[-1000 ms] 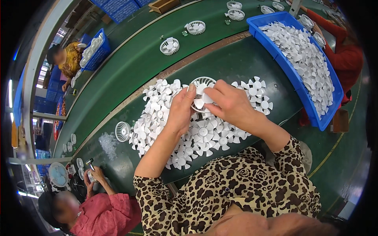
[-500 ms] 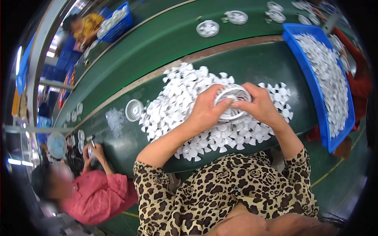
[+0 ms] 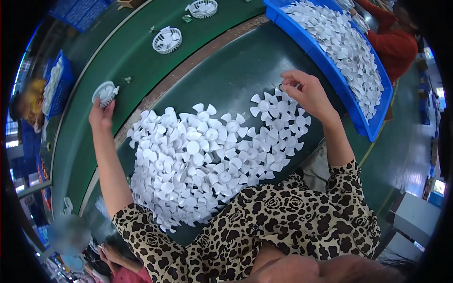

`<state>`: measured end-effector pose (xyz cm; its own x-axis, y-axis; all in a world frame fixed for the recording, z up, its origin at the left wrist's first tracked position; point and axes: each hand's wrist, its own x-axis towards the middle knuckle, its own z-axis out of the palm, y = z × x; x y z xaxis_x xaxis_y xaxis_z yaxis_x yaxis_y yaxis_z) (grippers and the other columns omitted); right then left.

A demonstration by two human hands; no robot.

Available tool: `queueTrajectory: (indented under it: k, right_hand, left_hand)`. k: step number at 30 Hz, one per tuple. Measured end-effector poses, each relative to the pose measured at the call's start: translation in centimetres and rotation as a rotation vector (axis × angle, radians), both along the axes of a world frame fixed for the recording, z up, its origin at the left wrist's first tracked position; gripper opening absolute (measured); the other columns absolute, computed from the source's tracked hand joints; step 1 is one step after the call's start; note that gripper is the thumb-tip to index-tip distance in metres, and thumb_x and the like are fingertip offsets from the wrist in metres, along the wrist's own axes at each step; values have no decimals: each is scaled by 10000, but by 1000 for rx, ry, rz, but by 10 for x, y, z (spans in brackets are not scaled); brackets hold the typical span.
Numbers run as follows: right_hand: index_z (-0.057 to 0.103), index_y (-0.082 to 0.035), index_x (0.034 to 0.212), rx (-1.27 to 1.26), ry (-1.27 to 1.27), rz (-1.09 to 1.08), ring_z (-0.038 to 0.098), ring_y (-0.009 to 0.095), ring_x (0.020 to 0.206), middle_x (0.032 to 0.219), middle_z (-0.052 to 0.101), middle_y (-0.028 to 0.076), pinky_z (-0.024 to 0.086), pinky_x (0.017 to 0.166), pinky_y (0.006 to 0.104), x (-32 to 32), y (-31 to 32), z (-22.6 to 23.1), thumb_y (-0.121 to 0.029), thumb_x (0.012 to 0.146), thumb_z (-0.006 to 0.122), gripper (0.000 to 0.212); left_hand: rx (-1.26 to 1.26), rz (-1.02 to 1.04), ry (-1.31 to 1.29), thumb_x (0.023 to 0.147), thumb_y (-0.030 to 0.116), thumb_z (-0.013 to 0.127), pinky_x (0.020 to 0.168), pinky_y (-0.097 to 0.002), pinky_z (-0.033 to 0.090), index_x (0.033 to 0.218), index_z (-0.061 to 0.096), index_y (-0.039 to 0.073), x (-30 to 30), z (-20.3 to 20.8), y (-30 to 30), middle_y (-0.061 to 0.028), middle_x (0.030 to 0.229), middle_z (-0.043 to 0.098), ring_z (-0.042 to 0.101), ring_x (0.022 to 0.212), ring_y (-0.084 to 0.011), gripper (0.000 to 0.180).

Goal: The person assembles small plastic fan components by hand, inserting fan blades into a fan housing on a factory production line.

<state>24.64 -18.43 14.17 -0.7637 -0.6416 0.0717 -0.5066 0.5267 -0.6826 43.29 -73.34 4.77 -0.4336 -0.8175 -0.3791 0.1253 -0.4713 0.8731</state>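
At the left, over the green conveyor belt, my left hand grips the near edge of a round white slotted fan housing, with white blades showing inside it. A wide heap of white fan blades lies on the dark green worktable between my arms. Over the heap's right end hovers my right hand, loosely bent with its fingers apart. Nothing shows between those fingers.
Other slotted housings and small green parts sit on the conveyor belt. A blue bin full of white blades stands at the right. Co-workers are at the right, far left and lower left.
Both hands held the housing together over the heap before. My left hand has carried it left to the belt, and my right hand has let go. The view has turned.
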Motion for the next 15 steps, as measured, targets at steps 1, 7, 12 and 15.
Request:
queueTrajectory:
  k: [1,7,12,15]
  right_hand:
    - [610,-42,1043,6,43,-15,528,99,656,795,591,32,438,604,245,1,7,-5,-90,792,661,261]
    - [601,-52,1048,418,278,185,589,306,829,918,566,124,476,712,381,30,5,3,-99,718,679,342]
    - [600,-66,1038,522,314,57,596,349,855,989,575,153,491,721,412,37,-3,-10,-86,732,643,309]
    - [603,-49,1055,399,248,36,602,290,712,945,572,146,486,665,367,31,-21,-15,-76,740,661,321]
  left_hand:
    - [8,16,-108,923,137,511,809,-396,549,1179,471,-39,-4,-5,-2,-180,1066,576,603,926,-281,312]
    - [-288,-247,-344,894,125,552,789,-337,529,1151,527,-34,41,26,32,-143,1056,605,605,930,-223,303]
    - [-657,-426,-460,888,111,564,773,-279,488,1096,587,2,103,48,69,-76,980,645,606,869,-152,236]
    - [-891,-524,-748,832,20,537,747,-289,483,1046,587,-37,165,47,75,-95,932,652,608,824,-159,228]
